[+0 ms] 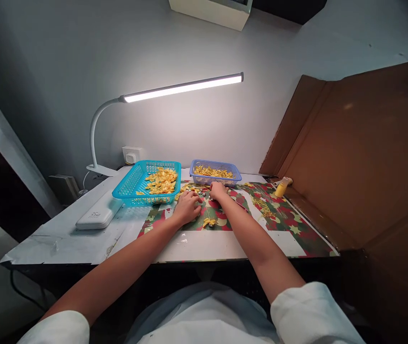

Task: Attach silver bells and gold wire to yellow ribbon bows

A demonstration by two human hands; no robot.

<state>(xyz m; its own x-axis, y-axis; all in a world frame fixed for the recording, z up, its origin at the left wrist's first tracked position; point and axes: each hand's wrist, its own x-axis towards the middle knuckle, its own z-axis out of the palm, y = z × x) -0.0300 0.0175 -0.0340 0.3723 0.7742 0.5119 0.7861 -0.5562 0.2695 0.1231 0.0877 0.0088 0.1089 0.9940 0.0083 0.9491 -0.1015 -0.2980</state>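
Observation:
My left hand (pixel 188 206) rests low over the patterned sheet, fingers spread and slightly curled, beside small shiny silver pieces and gold bits. Farther forward, my right hand (pixel 219 190) has its fingers drawn together and pointing down at the sheet; whatever lies between the fingertips is too small to make out. Between my forearms lies a gold ribbon bow (pixel 209 222) with a small round piece at its middle. Just behind my hands stand a turquoise basket (pixel 128 188) holding gold ribbon bows and a purple-blue basket (pixel 238 177) full of small gold pieces.
A lit lamp (pixel 182 89) reaches over the table from the left. A white power bank (pixel 98 215) lies left of the turquoise basket. At right are a gold stringy heap (pixel 264 208), a yellow spool-like object (pixel 281 188) and a tall cardboard panel (pixel 361 153).

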